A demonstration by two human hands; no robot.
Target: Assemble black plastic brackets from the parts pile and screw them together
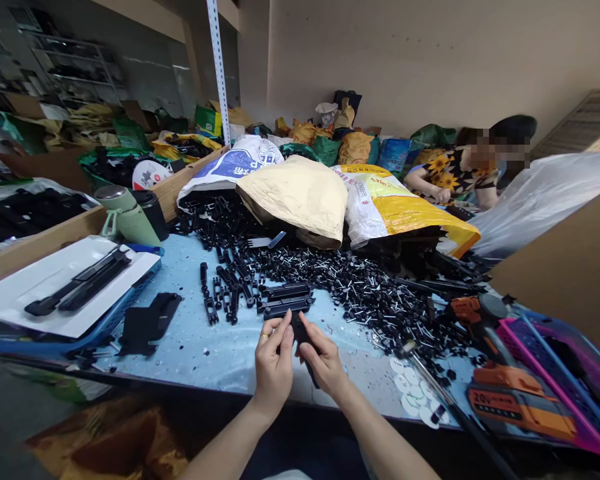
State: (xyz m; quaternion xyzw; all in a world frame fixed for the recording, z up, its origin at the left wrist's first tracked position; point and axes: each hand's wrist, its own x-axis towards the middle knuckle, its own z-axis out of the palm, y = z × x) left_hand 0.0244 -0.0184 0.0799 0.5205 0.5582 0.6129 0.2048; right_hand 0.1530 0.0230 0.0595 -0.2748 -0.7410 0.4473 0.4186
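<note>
Hands [274,363] pinching black part [299,331], screws [375,293] ahead, drill [510,383] rightward

Head-worn view, forward and down

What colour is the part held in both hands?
The held part is black, seen best in the head view.

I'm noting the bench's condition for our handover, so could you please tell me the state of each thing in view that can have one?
Left hand: closed on the black part
Right hand: closed on the same part
Drill: lying on its side
Green flask: capped
Blue-and-white sack: open, black pieces spilling out
Yellow-and-white sack: open
Cream sack: slumped
Screws: loose, heaped
White tray: loaded
</note>
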